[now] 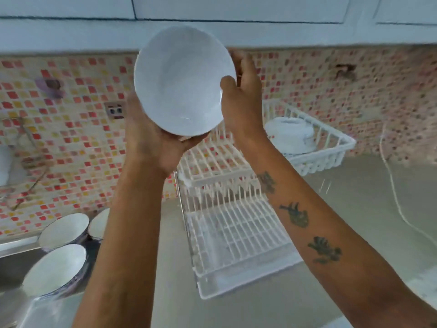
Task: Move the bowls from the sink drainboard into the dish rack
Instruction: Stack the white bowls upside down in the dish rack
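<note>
I hold a white bowl (182, 79) up high, tilted so its inside faces me, above the far end of the white two-tier dish rack (231, 223). My left hand (151, 140) cups it from below and my right hand (243, 95) grips its right rim. Three more white bowls stand on the steel drainboard at the lower left: one (63, 229), a second (53, 269) nearer me, and a third (99, 223) partly hidden behind my left forearm. An upturned white bowl (290, 133) lies in the rack's upper basket at the right.
A mosaic-tiled wall (78, 129) with a socket (115, 110) runs behind the counter. White cupboards (236, 10) hang overhead. A white cable (395, 192) trails over the grey counter (354, 209) right of the rack. A tap (26, 138) shows at the far left.
</note>
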Demonstrator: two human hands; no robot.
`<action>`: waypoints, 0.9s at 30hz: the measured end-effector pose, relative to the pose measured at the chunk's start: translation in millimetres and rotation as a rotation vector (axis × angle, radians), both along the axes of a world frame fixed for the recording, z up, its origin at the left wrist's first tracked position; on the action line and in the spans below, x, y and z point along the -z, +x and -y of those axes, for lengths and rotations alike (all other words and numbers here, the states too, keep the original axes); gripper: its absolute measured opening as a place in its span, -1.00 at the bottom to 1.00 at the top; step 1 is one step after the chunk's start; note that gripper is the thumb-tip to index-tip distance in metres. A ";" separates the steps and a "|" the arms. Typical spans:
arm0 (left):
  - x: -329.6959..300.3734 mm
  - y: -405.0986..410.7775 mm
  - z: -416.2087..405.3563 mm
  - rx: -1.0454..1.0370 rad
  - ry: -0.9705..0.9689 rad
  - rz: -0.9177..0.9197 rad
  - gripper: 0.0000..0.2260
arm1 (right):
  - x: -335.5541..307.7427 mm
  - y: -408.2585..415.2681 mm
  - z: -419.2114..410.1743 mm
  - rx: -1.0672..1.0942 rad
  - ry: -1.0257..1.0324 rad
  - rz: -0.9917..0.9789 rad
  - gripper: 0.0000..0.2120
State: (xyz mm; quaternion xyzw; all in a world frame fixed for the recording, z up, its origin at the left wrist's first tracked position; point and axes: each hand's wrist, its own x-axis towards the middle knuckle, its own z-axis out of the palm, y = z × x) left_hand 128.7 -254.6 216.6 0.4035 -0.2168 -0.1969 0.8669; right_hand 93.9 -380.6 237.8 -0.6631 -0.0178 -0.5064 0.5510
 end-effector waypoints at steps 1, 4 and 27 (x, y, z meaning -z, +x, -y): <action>-5.3 -6.4 16.9 0.033 0.030 0.025 -0.48 | -0.3 -10.0 18.5 0.025 0.009 0.000 -0.64; -15.9 -27.6 63.6 0.046 0.106 0.107 -0.51 | 0.7 -38.4 68.4 0.070 0.050 -0.006 -0.68; 0.0 -11.3 198.1 -0.444 0.788 1.123 -0.26 | 22.6 -60.3 241.5 -0.116 0.198 -0.519 -0.42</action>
